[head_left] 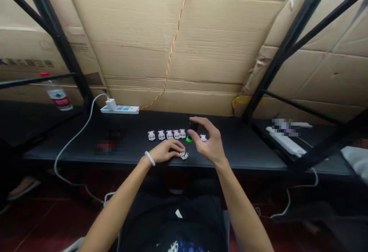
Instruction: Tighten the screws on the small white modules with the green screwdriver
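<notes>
My right hand (207,141) is closed round a black screwdriver with a green band (190,134), held upright with its tip down on a small white part (184,155) near the front edge of the black table (244,148). My left hand (166,151), with a pale bead bracelet on the wrist, rests on the table and pinches that small part to steady it. Just behind the hands, several similar small white and red parts (166,134) lie in a row. One more part (203,138) lies behind my right hand.
A white power strip (120,109) with a plugged charger and white cable sits at the back left. A red-capped bottle (59,95) stands far left. Another white strip (286,141) lies right. Cardboard sheets (201,53) wall the back, with black frame bars at both sides.
</notes>
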{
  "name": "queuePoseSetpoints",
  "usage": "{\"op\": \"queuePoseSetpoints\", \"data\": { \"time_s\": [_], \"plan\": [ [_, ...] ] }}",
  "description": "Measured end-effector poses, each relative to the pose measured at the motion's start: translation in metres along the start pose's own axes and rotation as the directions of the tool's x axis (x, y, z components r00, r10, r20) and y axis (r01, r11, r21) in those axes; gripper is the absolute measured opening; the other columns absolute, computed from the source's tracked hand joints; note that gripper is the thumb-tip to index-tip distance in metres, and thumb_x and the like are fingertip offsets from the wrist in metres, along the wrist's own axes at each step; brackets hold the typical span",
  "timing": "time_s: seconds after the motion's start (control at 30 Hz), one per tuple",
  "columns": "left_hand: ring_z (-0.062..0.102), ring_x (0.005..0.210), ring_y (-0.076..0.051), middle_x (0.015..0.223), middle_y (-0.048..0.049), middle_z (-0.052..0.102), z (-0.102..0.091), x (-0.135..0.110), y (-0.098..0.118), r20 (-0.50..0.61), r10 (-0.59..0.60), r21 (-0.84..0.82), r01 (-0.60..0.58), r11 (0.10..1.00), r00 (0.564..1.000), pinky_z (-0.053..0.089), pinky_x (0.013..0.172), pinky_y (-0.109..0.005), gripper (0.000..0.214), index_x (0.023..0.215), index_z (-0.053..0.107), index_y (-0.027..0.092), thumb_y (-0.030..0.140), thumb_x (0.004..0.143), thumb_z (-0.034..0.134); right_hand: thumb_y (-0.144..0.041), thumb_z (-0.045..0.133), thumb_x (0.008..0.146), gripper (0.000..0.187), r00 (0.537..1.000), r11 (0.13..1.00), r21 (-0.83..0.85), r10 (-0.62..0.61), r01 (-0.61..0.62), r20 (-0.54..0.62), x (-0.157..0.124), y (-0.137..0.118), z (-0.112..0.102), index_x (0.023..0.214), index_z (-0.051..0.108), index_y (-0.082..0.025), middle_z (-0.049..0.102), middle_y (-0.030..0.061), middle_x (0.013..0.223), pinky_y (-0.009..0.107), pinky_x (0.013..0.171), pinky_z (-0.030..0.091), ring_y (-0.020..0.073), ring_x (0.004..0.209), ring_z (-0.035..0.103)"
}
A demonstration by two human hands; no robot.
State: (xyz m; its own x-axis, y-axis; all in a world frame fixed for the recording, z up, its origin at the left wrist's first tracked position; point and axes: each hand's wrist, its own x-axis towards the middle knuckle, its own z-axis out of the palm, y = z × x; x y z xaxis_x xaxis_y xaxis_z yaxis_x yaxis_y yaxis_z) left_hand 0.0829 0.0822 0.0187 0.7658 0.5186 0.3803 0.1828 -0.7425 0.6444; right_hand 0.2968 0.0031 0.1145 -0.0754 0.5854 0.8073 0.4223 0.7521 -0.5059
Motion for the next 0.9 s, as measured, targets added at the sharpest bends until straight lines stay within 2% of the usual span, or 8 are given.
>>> {"op": "queuePoseSetpoints", "data": {
  "time_s": [0.1, 0.17, 0.37, 0.53, 0.6, 0.7, 0.8, 0.9],
  "plan": [
    [0.071, 0.111, -0.023, 0.116, -0.0089, 0.078, 0.001, 0.0, -0.001, -0.003, 0.008, -0.006, -0.008, 1.0, 1.0, 0.052, 0.106, -0.038, 0.018, 0.105, 0.083, 0.023, 0.034, 0.097, 0.071, -0.035, 0.083, 0.085, 0.03, 0.993, 1.0, 0.025, 0.018, -0.015, -0.114, -0.001, 0.003, 0.006, 0.113, 0.076, -0.028, 0.073, 0.0072, 0.118, 0.038, 0.084, 0.062, 0.0249, 0.108, 0.071],
    [0.07, 0.111, -0.023, 0.117, -0.0083, 0.078, 0.001, 0.0, -0.001, -0.003, 0.005, 0.001, -0.005, 1.0, 1.0, 0.052, 0.106, -0.038, 0.018, 0.106, 0.083, 0.023, 0.034, 0.097, 0.072, -0.035, 0.083, 0.085, 0.026, 0.984, 0.998, 0.052, 0.045, -0.037, -0.171, -0.003, 0.006, 0.009, 0.109, 0.078, -0.028, 0.07, 0.0078, 0.119, 0.037, 0.082, 0.063, 0.0233, 0.104, 0.072],
    [0.071, 0.111, -0.023, 0.118, -0.0103, 0.078, 0.001, 0.0, -0.001, -0.006, 0.013, -0.005, -0.013, 1.0, 1.0, 0.052, 0.105, -0.036, 0.019, 0.107, 0.083, 0.02, 0.032, 0.097, 0.072, -0.027, 0.063, 0.099, 0.028, 0.993, 0.98, 0.172, 0.11, -0.101, -0.042, -0.007, 0.005, 0.006, 0.127, 0.068, -0.026, 0.074, 0.0087, 0.122, 0.042, 0.099, 0.061, 0.0229, 0.11, 0.073],
    [0.071, 0.112, -0.023, 0.118, -0.0087, 0.078, 0.001, 0.0, -0.001, 0.001, 0.0, 0.003, 0.0, 1.0, 1.0, 0.052, 0.106, -0.037, 0.019, 0.107, 0.083, 0.023, 0.035, 0.097, 0.071, -0.032, 0.082, 0.085, 0.029, 0.985, 0.985, 0.151, 0.108, -0.087, -0.134, -0.005, 0.004, 0.009, 0.109, 0.068, -0.025, 0.074, 0.0072, 0.117, 0.042, 0.092, 0.063, 0.0231, 0.099, 0.075],
    [0.071, 0.112, -0.023, 0.117, -0.009, 0.078, 0.001, 0.0, -0.001, -0.002, -0.001, 0.003, 0.001, 1.0, 1.0, 0.052, 0.106, -0.037, 0.019, 0.107, 0.083, 0.023, 0.034, 0.097, 0.072, -0.032, 0.081, 0.086, 0.026, 0.981, 0.974, 0.203, 0.127, -0.096, -0.148, -0.005, 0.006, 0.012, 0.107, 0.067, -0.025, 0.069, 0.0085, 0.125, 0.04, 0.089, 0.064, 0.0222, 0.099, 0.076],
    [0.071, 0.112, -0.023, 0.118, -0.0091, 0.078, 0.001, 0.0, -0.001, -0.006, -0.004, 0.004, 0.004, 1.0, 1.0, 0.052, 0.106, -0.037, 0.019, 0.107, 0.083, 0.023, 0.034, 0.097, 0.072, -0.031, 0.071, 0.094, 0.028, 0.982, 0.96, 0.246, 0.159, -0.131, -0.098, -0.008, 0.008, 0.012, 0.12, 0.063, -0.026, 0.069, 0.0097, 0.123, 0.039, 0.089, 0.065, 0.0229, 0.104, 0.076],
    [0.071, 0.111, -0.022, 0.118, -0.008, 0.078, 0.001, 0.0, -0.001, -0.003, 0.001, 0.006, -0.001, 1.0, 1.0, 0.053, 0.105, -0.037, 0.018, 0.108, 0.083, 0.024, 0.033, 0.097, 0.072, -0.029, 0.062, 0.098, 0.033, 0.989, 0.971, 0.204, 0.141, -0.128, -0.05, -0.009, 0.008, 0.009, 0.131, 0.061, -0.026, 0.073, 0.0103, 0.12, 0.044, 0.096, 0.062, 0.0255, 0.113, 0.073],
    [0.071, 0.11, -0.023, 0.116, -0.0096, 0.078, 0.001, 0.0, -0.002, -0.01, 0.015, 0.001, -0.015, 1.0, 1.0, 0.052, 0.105, -0.037, 0.018, 0.107, 0.083, 0.021, 0.032, 0.097, 0.072, -0.029, 0.067, 0.095, 0.03, 0.993, 0.996, 0.059, 0.075, -0.07, -0.089, -0.008, 0.004, 0.007, 0.125, 0.069, -0.027, 0.069, 0.01, 0.123, 0.042, 0.091, 0.061, 0.0255, 0.11, 0.069]
  ]
}}
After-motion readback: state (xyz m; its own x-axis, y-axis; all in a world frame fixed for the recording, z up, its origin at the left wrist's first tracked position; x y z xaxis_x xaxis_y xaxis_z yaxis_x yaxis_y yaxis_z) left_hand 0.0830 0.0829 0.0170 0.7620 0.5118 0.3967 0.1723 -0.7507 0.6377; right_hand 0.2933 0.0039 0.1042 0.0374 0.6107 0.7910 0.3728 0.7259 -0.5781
